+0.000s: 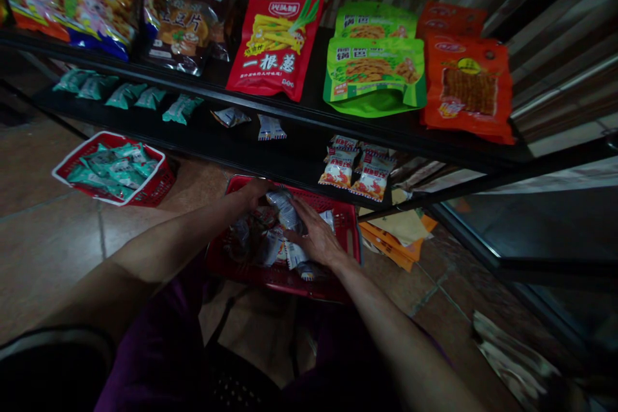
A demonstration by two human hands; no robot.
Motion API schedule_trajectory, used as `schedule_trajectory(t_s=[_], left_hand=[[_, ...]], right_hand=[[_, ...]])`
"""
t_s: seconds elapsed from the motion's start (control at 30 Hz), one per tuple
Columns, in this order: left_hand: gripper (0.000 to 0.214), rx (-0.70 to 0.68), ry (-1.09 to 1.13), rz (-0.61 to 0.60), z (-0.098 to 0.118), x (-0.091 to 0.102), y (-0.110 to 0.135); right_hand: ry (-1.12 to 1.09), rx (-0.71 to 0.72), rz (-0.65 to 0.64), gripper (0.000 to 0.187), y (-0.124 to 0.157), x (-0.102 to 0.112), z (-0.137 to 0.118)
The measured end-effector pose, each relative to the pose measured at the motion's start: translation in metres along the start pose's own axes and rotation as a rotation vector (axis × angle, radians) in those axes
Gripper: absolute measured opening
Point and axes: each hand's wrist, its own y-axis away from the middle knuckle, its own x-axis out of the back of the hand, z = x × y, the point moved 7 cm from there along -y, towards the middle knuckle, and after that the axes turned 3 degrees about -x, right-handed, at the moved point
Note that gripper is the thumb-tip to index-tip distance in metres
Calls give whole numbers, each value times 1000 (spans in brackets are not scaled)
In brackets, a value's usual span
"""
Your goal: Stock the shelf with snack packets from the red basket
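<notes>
Over a red plastic basket point(355, 232) of small snack packets, my two hands meet at one silvery snack packet point(284, 207). My left hand point(258, 192) is closed at its upper left end, with the fingertips partly hidden. My right hand point(316, 235) holds it from the right, thumb below and fingers along its side. Beneath lie more silvery and white packets point(273, 248), loosely heaped. On the lower black shelf point(299, 158) just beyond, two similar silvery packets point(271, 127) lie apart from each other.
White-and-red packets point(338, 164) sit on the lower shelf's right, green packets point(126, 95) on its left. Large snack bags point(280, 38) line the upper shelf. A second basket point(161, 183) with green packets stands left on the floor. Orange and tan packaging point(396, 235) lies right.
</notes>
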Motion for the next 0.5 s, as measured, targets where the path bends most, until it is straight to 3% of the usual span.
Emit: schedule_trajectory(t_s=[0.1,0.23,0.5], left_hand=[[12,59,-50,15,1,-1,7],[18,82,-46,-27,6,-8,17],[16,50,88,-42,9,-13,26]], right_hand=[[-32,-74,-15,82,0,-1,1],[-134,-152,-7,81,-1,-1,4],[-538,-332,-2,81,-2,1,10]])
